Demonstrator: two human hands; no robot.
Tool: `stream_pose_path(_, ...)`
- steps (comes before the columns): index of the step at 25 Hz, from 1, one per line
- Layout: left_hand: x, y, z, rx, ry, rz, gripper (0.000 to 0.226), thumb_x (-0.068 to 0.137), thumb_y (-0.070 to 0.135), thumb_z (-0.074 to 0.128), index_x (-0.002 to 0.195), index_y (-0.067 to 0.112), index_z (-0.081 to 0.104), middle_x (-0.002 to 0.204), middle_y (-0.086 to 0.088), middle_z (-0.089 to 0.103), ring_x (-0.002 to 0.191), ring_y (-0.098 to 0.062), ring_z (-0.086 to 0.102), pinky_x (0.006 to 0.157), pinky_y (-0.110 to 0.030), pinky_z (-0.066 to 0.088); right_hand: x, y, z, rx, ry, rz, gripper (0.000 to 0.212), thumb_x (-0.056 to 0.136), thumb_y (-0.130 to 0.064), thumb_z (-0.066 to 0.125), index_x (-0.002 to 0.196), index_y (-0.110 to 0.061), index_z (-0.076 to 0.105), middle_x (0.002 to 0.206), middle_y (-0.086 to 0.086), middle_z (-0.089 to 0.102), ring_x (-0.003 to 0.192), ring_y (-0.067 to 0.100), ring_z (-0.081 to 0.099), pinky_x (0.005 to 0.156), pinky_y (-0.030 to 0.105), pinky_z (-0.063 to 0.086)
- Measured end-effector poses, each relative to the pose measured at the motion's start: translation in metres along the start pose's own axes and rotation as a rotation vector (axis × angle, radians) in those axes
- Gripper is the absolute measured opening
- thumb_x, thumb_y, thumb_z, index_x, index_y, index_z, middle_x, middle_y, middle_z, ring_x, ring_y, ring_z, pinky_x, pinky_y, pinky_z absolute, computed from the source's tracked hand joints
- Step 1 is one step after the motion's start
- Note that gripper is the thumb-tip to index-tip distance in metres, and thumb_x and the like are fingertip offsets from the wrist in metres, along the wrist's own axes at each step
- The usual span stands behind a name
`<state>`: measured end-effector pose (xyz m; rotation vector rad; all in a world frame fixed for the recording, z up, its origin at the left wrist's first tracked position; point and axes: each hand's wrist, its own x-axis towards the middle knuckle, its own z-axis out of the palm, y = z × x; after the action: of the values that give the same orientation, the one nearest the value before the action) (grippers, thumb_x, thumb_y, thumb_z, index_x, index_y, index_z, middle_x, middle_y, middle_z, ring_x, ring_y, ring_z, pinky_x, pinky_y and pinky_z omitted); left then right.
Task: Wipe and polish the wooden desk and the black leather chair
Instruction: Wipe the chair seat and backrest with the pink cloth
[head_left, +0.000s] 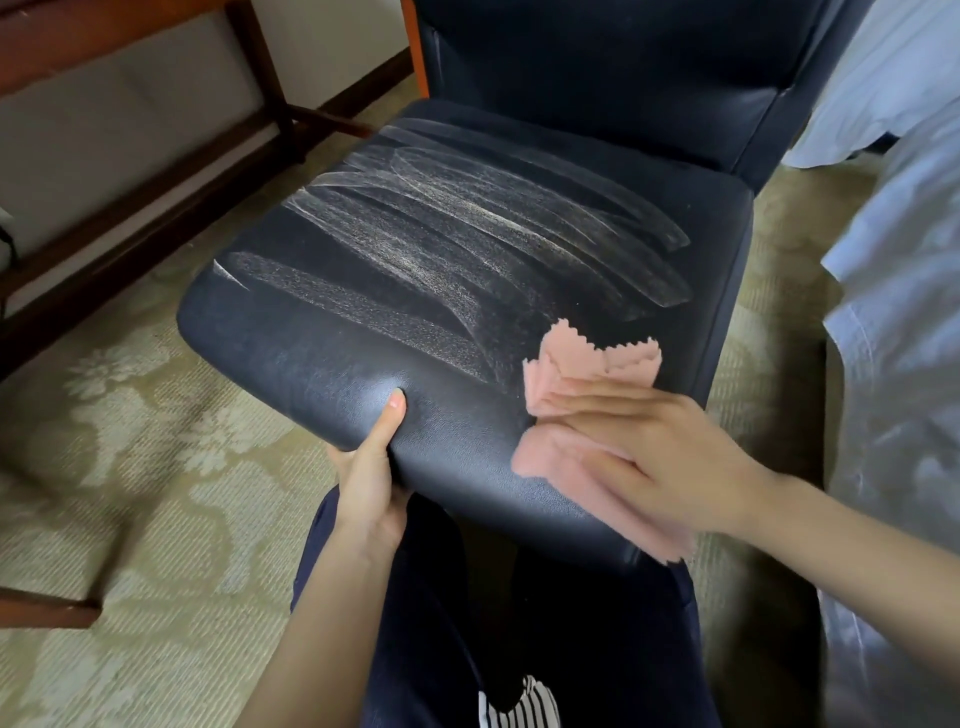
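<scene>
Cloth pressed flat on the chair seat

A pink cloth (587, 364) is pressed against the near right corner of the seat (322, 332) by the right hand (670, 462), whose fingers are laid straight and flat on top of it; nothing is curled around or pinched. The zigzag edge of the cloth is bunched up just beyond the fingertips, and another part is draped over the near edge of the seat under the palm. The near edge of the seat is gripped by the left hand (371, 478), with the thumb (395, 410) pushed into the leather on top and the fingers hidden beneath. Pale streaks (467, 234) are spread across the middle and far part of the seat. The black chair (597, 47) is placed on a patterned carpet (130, 415), with the dark wooden frame of the desk (270, 67) to the far left and white bedding (893, 260) close on the right. Dark trousers (467, 623) are seen below the seat's near edge.
</scene>
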<state>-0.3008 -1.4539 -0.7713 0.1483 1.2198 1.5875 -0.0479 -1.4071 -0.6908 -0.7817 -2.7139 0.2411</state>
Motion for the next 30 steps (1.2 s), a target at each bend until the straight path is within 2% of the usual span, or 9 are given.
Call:
stream_pose_path(2,0.001,-0.001,-0.002,-0.008,0.008,-0.018,0.089,0.058,0.034,0.09,0.135,0.02,0.049,0.12,-0.001,0.068,0.108,-0.021,0.066,0.093,-0.04,0.051,0.021,0.0,0.007,0.004,-0.02,-0.014,0.043,0.089,-0.022,0.039,0.123,-0.018,0.065,0.129,-0.003,0.061,0.129,0.011,0.047,0.111,0.02,0.027)
stream_pose_path(6,0.005,0.0,-0.004,-0.004,0.012,-0.048,0.097,0.052,0.037,0.092,0.136,0.019,0.048,0.119,-0.002,0.068,0.106,-0.021,0.067,0.095,-0.041,0.051,0.075,-0.001,0.018,0.017,-0.029,-0.07,0.045,0.091,-0.027,0.033,0.117,-0.02,0.069,0.121,-0.001,0.066,0.12,0.017,0.058,0.098,0.033,0.047)
stream_pose_path(11,0.004,0.007,-0.005,0.014,0.012,-0.041,0.092,0.053,0.035,0.091,0.134,0.021,0.05,0.118,-0.001,0.069,0.105,-0.02,0.067,0.095,-0.041,0.051,0.139,-0.017,0.036,0.12,-0.073,-0.001,0.058,0.091,-0.034,0.02,0.13,-0.016,0.059,0.13,0.005,0.061,0.124,0.02,0.054,0.098,0.033,0.043)
stream_pose_path(16,0.001,0.015,-0.003,0.032,-0.005,-0.029,0.081,0.064,0.032,0.085,0.135,0.025,0.048,0.119,0.0,0.068,0.106,-0.019,0.067,0.096,-0.045,0.05,0.156,-0.033,0.042,0.109,0.021,0.101,0.029,0.1,-0.019,0.04,0.127,-0.011,0.05,0.096,0.01,0.064,0.08,0.034,0.06,0.066,0.041,0.045)
stream_pose_path(22,0.001,0.015,-0.005,0.038,0.049,-0.053,0.072,0.068,0.03,0.083,0.131,0.023,0.05,0.114,-0.003,0.07,0.099,-0.021,0.069,0.094,-0.044,0.052,0.08,-0.048,0.04,0.025,0.116,0.106,0.01,0.086,-0.016,0.046,0.094,-0.021,0.042,0.074,0.003,0.061,0.056,0.029,0.062,0.039,0.033,0.047)
stream_pose_path(24,0.002,0.013,-0.005,0.024,-0.008,-0.051,0.079,0.064,0.032,0.086,0.134,0.021,0.05,0.119,-0.005,0.068,0.105,-0.024,0.067,0.098,-0.045,0.049,0.044,-0.042,0.026,0.051,0.093,0.155,0.016,0.089,-0.025,0.047,0.103,-0.019,0.054,0.086,0.002,0.07,0.073,0.022,0.069,0.055,0.031,0.056)
stream_pose_path(26,0.003,0.011,-0.005,0.02,-0.035,-0.041,0.084,0.06,0.034,0.087,0.134,0.022,0.051,0.122,-0.004,0.067,0.109,-0.024,0.065,0.1,-0.045,0.047,0.014,-0.033,0.008,0.077,0.074,0.205,0.04,0.098,-0.037,0.034,0.104,-0.014,0.066,0.094,-0.001,0.071,0.081,0.015,0.068,0.069,0.024,0.052)
stream_pose_path(28,0.006,0.008,-0.006,0.025,-0.048,-0.036,0.089,0.056,0.037,0.089,0.135,0.022,0.051,0.123,-0.003,0.066,0.111,-0.023,0.064,0.1,-0.044,0.046,-0.001,-0.026,-0.003,-0.02,0.055,0.19,0.053,0.103,-0.037,0.021,0.09,-0.014,0.067,0.081,-0.008,0.066,0.067,0.008,0.062,0.059,0.014,0.039)
stream_pose_path(30,0.008,0.006,-0.008,0.014,-0.033,-0.03,0.09,0.056,0.037,0.09,0.135,0.023,0.049,0.123,-0.002,0.066,0.11,-0.022,0.065,0.098,-0.043,0.049,0.005,-0.03,-0.012,-0.092,-0.002,0.149,0.041,0.101,-0.029,0.026,0.085,-0.017,0.063,0.078,-0.011,0.06,0.063,0.006,0.058,0.056,0.011,0.037)
